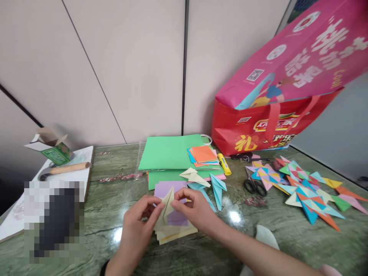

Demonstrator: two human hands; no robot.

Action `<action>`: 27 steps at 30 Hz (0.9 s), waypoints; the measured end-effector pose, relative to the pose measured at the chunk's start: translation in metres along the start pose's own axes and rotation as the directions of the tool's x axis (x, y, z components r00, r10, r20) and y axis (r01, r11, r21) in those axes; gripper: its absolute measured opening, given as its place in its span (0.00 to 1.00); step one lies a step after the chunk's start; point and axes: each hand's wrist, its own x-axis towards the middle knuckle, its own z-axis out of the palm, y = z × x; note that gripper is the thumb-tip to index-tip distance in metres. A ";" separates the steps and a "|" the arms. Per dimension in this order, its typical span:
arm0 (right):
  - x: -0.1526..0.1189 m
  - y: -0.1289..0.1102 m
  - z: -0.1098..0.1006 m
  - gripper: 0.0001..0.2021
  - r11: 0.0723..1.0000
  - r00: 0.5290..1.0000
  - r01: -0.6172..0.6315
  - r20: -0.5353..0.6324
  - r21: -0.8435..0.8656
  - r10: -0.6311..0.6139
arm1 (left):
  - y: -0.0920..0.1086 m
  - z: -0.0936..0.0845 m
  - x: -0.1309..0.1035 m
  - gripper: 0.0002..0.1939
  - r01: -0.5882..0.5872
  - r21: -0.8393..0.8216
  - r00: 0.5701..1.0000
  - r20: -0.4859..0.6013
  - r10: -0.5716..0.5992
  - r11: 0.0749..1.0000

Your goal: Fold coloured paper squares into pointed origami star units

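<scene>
Okay, left hand (140,219) and right hand (195,207) both pinch the folded cream paper (166,206) over purple sheets (178,216), well in from the surface's (107,205) back edge; best align edges, then crease firmly.

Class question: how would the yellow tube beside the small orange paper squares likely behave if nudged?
The yellow tube would probably roll if pushed sideways, since it looks round and lies on its side. It might also slide, as the tabletop looks glossy.
</scene>
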 end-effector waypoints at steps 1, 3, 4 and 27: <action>0.000 0.000 -0.001 0.09 1.000 1.000 0.025 0.000 -0.005 -0.025 | 0.001 0.000 0.000 0.04 0.040 -0.039 0.999 -0.003 -0.040 0.998; 0.001 0.000 -0.002 0.10 0.999 0.999 0.016 0.032 0.048 -0.018 | 0.005 0.000 0.001 0.05 0.130 -0.112 0.991 0.006 -0.130 0.985; 0.001 0.000 -0.002 0.11 0.996 0.998 -0.013 0.057 0.085 0.008 | 0.007 0.000 0.002 0.06 0.176 -0.140 0.984 0.019 -0.175 0.974; -0.003 0.004 0.003 0.07 0.997 0.998 -0.030 -0.055 0.066 0.034 | 0.004 -0.002 -0.002 0.06 -0.342 0.242 0.934 -0.018 0.356 0.908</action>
